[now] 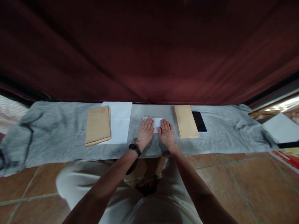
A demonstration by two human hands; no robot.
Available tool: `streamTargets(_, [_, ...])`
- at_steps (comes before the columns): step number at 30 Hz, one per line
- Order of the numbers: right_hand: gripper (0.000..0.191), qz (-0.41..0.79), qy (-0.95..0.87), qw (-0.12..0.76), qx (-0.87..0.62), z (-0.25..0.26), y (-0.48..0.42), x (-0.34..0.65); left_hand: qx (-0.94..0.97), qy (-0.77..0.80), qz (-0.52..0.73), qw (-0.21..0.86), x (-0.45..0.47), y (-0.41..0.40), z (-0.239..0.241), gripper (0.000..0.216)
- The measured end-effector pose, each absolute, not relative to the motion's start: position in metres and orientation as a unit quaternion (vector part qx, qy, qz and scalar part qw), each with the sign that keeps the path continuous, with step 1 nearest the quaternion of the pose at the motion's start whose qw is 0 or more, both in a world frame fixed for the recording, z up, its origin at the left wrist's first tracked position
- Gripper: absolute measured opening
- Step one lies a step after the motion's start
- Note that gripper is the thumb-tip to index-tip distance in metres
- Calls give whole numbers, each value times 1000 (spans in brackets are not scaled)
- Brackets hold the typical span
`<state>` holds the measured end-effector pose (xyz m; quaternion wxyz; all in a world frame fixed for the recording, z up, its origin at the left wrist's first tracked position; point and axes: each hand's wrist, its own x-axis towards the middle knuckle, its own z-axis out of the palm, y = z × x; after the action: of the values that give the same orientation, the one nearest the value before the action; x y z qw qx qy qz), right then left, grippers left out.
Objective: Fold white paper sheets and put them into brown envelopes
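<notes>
A small folded white paper (157, 121) lies on the grey cloth (58, 130) in front of me. My left hand (145, 133) rests flat on its left part, fingers stretched out; a black band is on that wrist. My right hand (166, 133) lies flat on the paper's right part, fingers also extended. The two hands sit side by side, nearly touching. Most of the paper is hidden under them.
Left of my hands a stack of brown envelopes (98, 125) lies partly over white sheets (120, 120). To the right sits another brown envelope stack (186, 121), then a dark tablet (199, 121). A dark red curtain (149, 49) hangs behind. Tiled floor (233, 183) surrounds the cloth.
</notes>
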<state>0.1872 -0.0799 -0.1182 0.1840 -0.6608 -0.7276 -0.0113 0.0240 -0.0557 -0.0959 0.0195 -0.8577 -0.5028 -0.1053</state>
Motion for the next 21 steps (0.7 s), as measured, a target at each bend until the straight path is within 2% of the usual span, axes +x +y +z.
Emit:
streamTargets(5, [56, -12, -727, 189, -660, -120, -80, 187, -908, -409, -91, 3, 22, -59, -98, 50])
streamTargets(15, [52, 46, -726, 211, -653, -110, -71, 182, -911, -405, -79, -18, 23, -61, -98, 51])
streamTargets(21, [53, 72, -752, 187, -628, -109, -70, 175, -915, -397, -76, -17, 20, -60, -101, 51])
